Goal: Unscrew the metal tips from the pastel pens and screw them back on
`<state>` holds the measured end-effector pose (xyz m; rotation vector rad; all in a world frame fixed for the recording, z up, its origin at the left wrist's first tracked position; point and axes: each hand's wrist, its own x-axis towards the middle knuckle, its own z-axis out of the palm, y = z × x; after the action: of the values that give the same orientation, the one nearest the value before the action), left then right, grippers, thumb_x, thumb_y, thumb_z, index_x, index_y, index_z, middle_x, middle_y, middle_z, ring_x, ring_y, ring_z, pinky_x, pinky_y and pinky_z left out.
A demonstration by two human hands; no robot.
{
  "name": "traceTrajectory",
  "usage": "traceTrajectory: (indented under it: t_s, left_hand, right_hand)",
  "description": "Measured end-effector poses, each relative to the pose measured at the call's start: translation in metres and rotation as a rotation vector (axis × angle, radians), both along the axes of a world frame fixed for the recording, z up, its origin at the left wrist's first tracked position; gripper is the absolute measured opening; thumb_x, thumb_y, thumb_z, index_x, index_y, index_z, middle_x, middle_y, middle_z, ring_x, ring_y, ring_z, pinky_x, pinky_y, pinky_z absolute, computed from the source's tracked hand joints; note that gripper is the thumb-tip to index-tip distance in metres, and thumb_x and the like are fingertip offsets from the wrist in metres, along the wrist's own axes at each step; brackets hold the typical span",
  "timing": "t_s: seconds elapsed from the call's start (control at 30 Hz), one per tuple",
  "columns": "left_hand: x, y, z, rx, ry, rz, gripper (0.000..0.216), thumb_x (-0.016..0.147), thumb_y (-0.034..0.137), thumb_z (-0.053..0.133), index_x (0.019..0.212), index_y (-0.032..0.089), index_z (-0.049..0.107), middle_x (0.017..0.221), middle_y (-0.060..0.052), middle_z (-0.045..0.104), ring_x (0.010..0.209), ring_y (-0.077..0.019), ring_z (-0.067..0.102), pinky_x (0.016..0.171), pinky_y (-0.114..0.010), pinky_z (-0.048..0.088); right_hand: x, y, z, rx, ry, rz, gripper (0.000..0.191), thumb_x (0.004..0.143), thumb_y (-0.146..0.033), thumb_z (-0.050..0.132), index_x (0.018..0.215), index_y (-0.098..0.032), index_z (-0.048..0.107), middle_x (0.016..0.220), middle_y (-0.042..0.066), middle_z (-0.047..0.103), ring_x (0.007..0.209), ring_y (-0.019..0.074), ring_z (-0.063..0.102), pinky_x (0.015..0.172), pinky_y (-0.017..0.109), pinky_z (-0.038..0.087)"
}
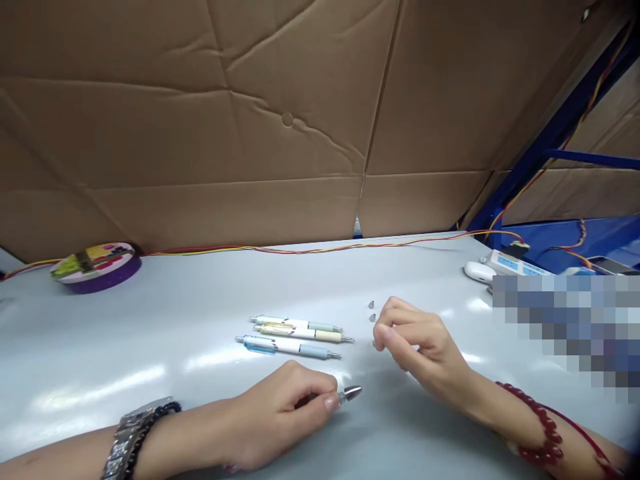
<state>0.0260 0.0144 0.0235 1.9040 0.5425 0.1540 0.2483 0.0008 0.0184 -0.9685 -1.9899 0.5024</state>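
Observation:
My left hand (pixel 280 417) rests on the grey table (pixel 200 293), fingers closed round a pen whose silver tip (pixel 350 393) sticks out to the right. My right hand (pixel 420 347) is just to the right of it, fingers curled and pinched near a small silver pen tip (pixel 374 345) on the table. Two more small silver tips (pixel 371 311) lie a little beyond the right hand. Three pens lie side by side ahead of the left hand: a green one (pixel 297 324), a yellow one (pixel 303 332) and a blue one (pixel 287 347).
A round purple tin (pixel 95 267) sits at the far left. Red and yellow wires (pixel 300 250) run along the back edge below a cardboard wall (pixel 250 120). A white device (pixel 500 267) and a blue frame (pixel 550 157) stand at the right.

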Motion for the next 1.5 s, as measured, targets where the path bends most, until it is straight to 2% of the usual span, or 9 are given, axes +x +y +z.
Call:
traceTrajectory:
  t_s: [0.23,0.33,0.47,0.57,0.67,0.87,1.1,1.37,1.5]
  left_hand:
    - [-0.001,-0.001,-0.001,-0.031,0.009,0.011,0.043,0.095,0.043,0.03,0.06,0.018,0.029,0.049,0.006,0.028,0.047,-0.009,0.025,0.046,-0.024,0.019]
    - [-0.001,-0.001,-0.002,-0.031,-0.006,0.018,0.042,0.095,0.041,0.031,0.06,0.018,0.029,0.05,0.006,0.029,0.048,-0.0091,0.026,0.047,-0.025,0.019]
    - [0.0,-0.003,0.0,-0.051,0.031,0.047,0.043,0.094,0.041,0.03,0.058,0.019,0.026,0.05,0.005,0.03,0.048,-0.0103,0.026,0.048,-0.026,0.018]
    - [0.001,-0.003,0.002,-0.067,0.039,0.046,0.043,0.093,0.043,0.03,0.057,0.02,0.024,0.049,0.005,0.029,0.046,-0.0114,0.027,0.047,-0.026,0.018]
    - [0.001,-0.002,0.003,-0.068,0.05,0.045,0.044,0.092,0.046,0.031,0.057,0.02,0.025,0.048,0.005,0.03,0.047,-0.0119,0.028,0.048,-0.026,0.019]
    - [-0.001,-0.004,-0.003,-0.139,0.061,0.07,0.042,0.091,0.049,0.035,0.06,0.02,0.033,0.048,0.006,0.032,0.043,-0.0107,0.029,0.044,-0.024,0.022]
    - [-0.002,-0.003,-0.007,-0.17,0.024,0.052,0.04,0.091,0.047,0.039,0.064,0.018,0.039,0.052,0.006,0.034,0.043,-0.0075,0.032,0.042,-0.021,0.022]
    - [-0.004,0.001,-0.014,-0.413,-0.129,0.145,0.036,0.085,0.056,0.047,0.101,0.024,0.039,0.08,0.003,0.049,0.045,-0.0049,0.04,0.039,-0.016,0.031]
    - [-0.003,0.005,-0.017,-0.534,-0.218,0.198,0.041,0.082,0.061,0.047,0.096,0.023,0.039,0.074,0.004,0.048,0.052,-0.0086,0.049,0.041,-0.016,0.038]
  right_hand:
    - [0.002,-0.003,0.0,-0.098,0.163,0.025,0.054,0.088,-0.019,0.042,0.035,-0.017,0.044,0.077,0.004,0.07,0.07,0.0163,0.054,0.062,0.03,0.041]
    - [0.002,-0.004,-0.002,-0.17,0.158,-0.051,0.036,0.092,-0.025,0.039,0.07,-0.019,0.066,0.054,0.0,0.059,0.055,0.0134,0.052,0.058,0.028,0.042]
    - [0.001,-0.005,-0.004,-0.289,0.084,-0.155,0.025,0.087,-0.021,0.047,0.109,-0.019,0.057,0.042,-0.008,0.046,0.04,0.0118,0.046,0.047,0.026,0.039]
    - [0.002,-0.006,-0.007,-0.209,0.106,-0.079,0.024,0.082,-0.01,0.039,0.086,-0.02,0.06,0.039,-0.006,0.053,0.057,0.0165,0.062,0.071,0.034,0.048]
    - [0.004,-0.006,-0.01,0.006,0.144,-0.026,0.028,0.078,-0.003,0.034,0.065,-0.022,0.049,0.03,-0.008,0.049,0.064,0.0171,0.065,0.095,0.044,0.036]
    - [0.006,0.002,-0.009,0.087,0.051,0.035,0.024,0.086,-0.008,0.034,0.077,-0.02,0.053,0.056,-0.002,0.063,0.049,0.0119,0.053,0.057,0.026,0.044]
    - [0.0,-0.004,-0.006,-0.012,-0.254,0.398,0.031,0.088,-0.042,0.051,0.108,-0.018,0.056,0.082,0.004,0.067,0.062,0.012,0.059,0.063,0.024,0.045]
    - [-0.018,-0.015,-0.014,0.061,-0.148,0.307,0.023,0.094,-0.029,0.045,0.094,-0.015,0.063,0.069,0.003,0.067,0.061,0.0097,0.059,0.061,0.018,0.045]
    - [-0.007,-0.008,-0.004,0.053,-0.094,0.205,0.012,0.089,-0.021,0.055,0.097,-0.017,0.063,0.081,0.003,0.07,0.068,0.0096,0.063,0.066,0.017,0.047]
